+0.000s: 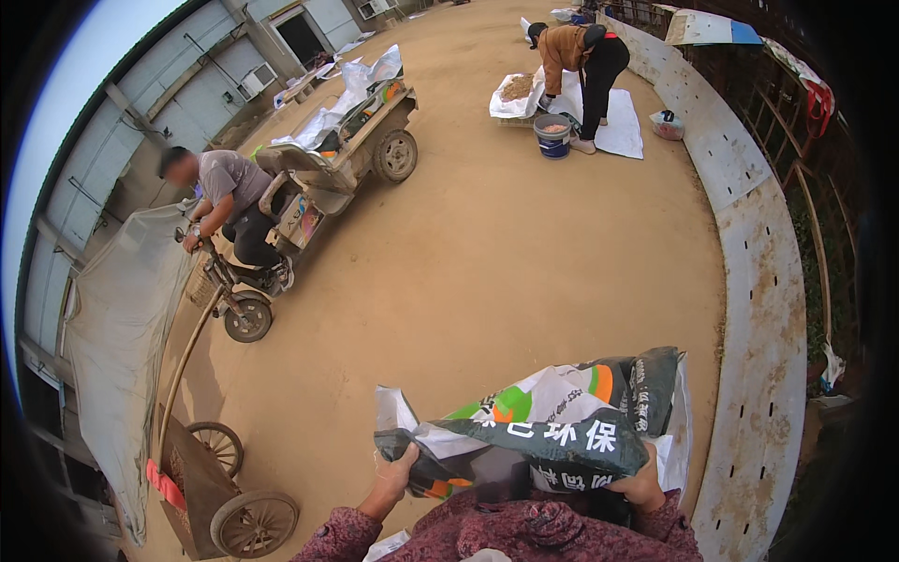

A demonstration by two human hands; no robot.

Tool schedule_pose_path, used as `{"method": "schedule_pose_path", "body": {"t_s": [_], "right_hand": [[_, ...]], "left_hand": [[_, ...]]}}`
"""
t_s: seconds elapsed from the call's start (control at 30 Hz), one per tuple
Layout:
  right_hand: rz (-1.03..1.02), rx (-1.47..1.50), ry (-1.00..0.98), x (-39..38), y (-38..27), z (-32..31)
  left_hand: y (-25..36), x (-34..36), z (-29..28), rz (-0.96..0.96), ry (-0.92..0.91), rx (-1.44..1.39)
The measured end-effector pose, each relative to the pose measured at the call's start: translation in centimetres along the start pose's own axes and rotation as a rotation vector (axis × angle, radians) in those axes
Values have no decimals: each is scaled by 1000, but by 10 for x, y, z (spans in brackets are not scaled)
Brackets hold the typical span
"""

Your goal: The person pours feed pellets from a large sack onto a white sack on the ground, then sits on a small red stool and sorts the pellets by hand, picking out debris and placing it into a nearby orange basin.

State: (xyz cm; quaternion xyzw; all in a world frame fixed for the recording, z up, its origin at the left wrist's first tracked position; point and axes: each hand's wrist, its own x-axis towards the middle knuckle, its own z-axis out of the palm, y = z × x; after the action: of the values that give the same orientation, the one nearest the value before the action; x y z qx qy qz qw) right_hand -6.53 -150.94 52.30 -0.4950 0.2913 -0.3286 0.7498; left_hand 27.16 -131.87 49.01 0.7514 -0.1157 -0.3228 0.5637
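While both hands grip it, the sack (562, 421) hangs low in the view, right in front of the person's chest.
Left hand: the left hand (393, 476) has its fingers (405, 459) clamped on the sack's lower left corner, where the dark fabric bunches.
Right hand: the right hand (646, 485) has its fingers curled and closed on the sack's lower right edge; the fabric covers most of them.
Sack: a woven bag, white with green, orange and dark grey panels, folded over itself between the two hands.
Beyond the fingers: bare sandy ground (524, 253) stretches away from the sack.
Left of the left fingers: a wooden handcart (220, 487) with spoked wheels stands near, with a grey tarpaulin (122, 328) behind it.
Far ahead to the left: a seated person (229, 201) rides a three-wheeled cargo vehicle (328, 164).
Far ahead: a bending person (576, 51) works over white sheets (623, 122) and a blue bucket (552, 136).
Right of the right fingers: a pale curved concrete wall (758, 309) runs along the ground's edge.
Hidden or cut off: the sack's opening cannot be made out, and the patterned sleeves (524, 529) are cut by the lower edge.
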Motion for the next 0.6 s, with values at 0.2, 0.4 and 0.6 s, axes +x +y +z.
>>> {"method": "schedule_pose_path", "body": {"t_s": [0.2,0.4,0.6], "right_hand": [[-54,-112,-344,228,-30,24],[14,-167,-549,425,-55,89],[70,-234,-387,557,-33,140]], "left_hand": [[58,120,6,1,174,-113],[94,268,-13,-54,294,-178],[130,440,-38,-225,313,-169]]}}
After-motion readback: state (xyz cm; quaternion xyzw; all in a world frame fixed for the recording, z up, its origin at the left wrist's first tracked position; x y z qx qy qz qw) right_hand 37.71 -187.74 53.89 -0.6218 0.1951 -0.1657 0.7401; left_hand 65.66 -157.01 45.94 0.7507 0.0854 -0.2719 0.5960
